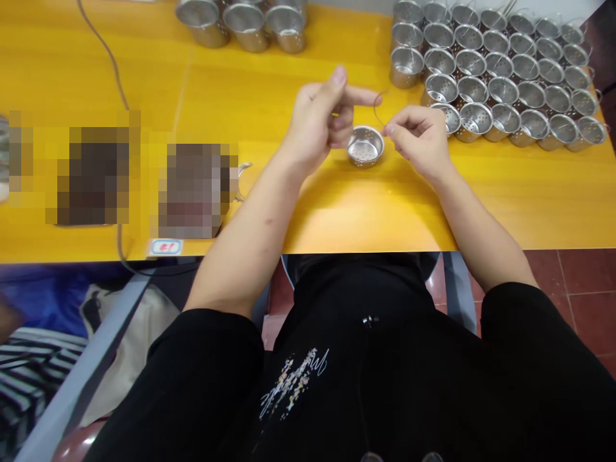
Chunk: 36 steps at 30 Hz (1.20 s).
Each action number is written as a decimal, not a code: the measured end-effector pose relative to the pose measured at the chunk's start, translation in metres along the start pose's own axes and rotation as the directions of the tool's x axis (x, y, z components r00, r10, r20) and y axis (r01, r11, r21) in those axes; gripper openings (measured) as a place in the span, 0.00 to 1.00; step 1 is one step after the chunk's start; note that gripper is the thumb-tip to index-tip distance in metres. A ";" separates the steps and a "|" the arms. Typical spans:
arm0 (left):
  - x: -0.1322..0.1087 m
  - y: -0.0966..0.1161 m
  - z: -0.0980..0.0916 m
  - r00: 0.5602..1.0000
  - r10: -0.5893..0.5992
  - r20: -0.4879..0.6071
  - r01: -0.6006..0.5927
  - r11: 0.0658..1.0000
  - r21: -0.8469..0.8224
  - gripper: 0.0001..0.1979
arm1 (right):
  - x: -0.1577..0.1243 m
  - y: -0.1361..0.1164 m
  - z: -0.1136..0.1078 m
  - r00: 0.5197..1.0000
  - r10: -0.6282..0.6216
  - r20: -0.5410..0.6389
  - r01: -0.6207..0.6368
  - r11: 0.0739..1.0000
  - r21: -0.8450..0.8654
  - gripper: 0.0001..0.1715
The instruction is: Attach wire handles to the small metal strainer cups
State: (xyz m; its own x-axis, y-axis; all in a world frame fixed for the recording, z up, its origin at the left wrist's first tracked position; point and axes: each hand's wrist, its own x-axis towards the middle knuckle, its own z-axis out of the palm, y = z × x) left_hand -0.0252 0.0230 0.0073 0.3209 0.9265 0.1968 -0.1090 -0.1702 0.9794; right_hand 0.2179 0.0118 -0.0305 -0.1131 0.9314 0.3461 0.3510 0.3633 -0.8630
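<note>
A thin curved wire (377,110) stands in the pinch of my right hand (419,138), whose thumb and index finger are closed on its lower end. The index finger of my left hand (323,115) points out straight at the wire's upper part and seems to touch it. Its thumb is raised and apart, while the other fingers curl in toward the palm; nothing shows in them. Between and just below both hands, a small perforated metal cup (366,149) sits upright on the yellow table (370,212), with its bottom holes visible.
Rows of perforated metal cups (505,70), several with wire handles, fill the back right. More metal cups (245,27) stand at the back left. Left of my forearm are two blurred-out objects, a cable (108,54) and a small label (166,247). A person's striped clothing (38,372) shows lower left.
</note>
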 end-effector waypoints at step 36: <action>-0.012 0.023 0.012 0.988 -0.153 0.023 0.153 0.988 0.008 0.27 | 0.007 0.007 0.000 0.998 -0.057 0.024 0.050 0.977 0.207 0.34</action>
State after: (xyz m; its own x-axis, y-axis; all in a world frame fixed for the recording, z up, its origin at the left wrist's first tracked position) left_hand -0.0200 0.0034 0.0275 0.3553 0.9336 0.0455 -0.0512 -0.0292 0.9983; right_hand 0.2196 0.0209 -0.0344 -0.1555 0.9096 0.3853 0.1452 0.4069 -0.9019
